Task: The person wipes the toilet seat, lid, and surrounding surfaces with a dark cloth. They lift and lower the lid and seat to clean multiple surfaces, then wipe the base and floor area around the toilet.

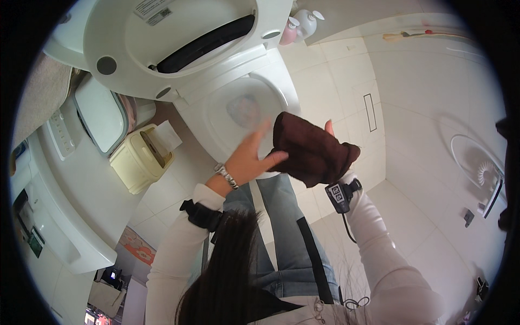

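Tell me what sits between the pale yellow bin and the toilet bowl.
In the head view, only bare floor tile lies between the pale yellow bin and the toilet bowl. A white tissue sticks up from the bin's top on that side.

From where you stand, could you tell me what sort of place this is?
A bathroom, most likely: an open toilet below the hands, white floor tiles, and a floor drain.

A cloth [311,154] is being held between the left hand [250,157] and the right hand [331,135], above the toilet bowl [216,116]. A lidded bin [142,157] is being kept left of the bowl, a floor drain [370,112] right of it.
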`<state>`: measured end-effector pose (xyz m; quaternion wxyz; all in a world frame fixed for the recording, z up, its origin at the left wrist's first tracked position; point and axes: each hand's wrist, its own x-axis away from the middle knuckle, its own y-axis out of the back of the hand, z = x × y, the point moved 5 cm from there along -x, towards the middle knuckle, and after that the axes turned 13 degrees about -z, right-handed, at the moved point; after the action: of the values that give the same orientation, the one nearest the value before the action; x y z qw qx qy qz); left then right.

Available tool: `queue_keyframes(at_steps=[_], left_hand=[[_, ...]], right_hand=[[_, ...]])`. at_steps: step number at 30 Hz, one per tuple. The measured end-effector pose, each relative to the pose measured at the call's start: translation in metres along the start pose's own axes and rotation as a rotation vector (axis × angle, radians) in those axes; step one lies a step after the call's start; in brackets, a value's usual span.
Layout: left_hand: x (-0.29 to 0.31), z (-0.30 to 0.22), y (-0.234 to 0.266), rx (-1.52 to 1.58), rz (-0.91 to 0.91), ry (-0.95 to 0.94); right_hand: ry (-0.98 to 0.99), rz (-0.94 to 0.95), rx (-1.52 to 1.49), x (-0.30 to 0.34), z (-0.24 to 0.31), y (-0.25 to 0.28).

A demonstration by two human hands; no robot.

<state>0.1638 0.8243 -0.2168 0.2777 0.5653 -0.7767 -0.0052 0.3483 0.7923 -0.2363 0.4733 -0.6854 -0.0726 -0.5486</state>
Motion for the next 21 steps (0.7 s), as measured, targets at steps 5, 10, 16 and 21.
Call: queue_keyframes(at_steps=[5, 10, 16, 21], left_hand=[[0.003, 0.034, 0.015, -0.852, 0.404, 0.036], [0.009, -0.012, 0.149, -0.370, -0.966, -0.332], [0.012, -0.046, 0.218, -0.319, -1.348, -0.362], [-0.004, -0.046, 0.203, -0.214, -1.261, -0.332]], right_hand=[[-0.131, -0.392, 0.618, 0.007, 0.022, 0.017], [0.349, -0.447, 0.734, -0.072, 0.085, 0.033], [0.841, -0.634, 1.881, -0.188, 0.120, -0.033], [0.800, -0.656, 2.089, -0.198, 0.106, -0.028]])
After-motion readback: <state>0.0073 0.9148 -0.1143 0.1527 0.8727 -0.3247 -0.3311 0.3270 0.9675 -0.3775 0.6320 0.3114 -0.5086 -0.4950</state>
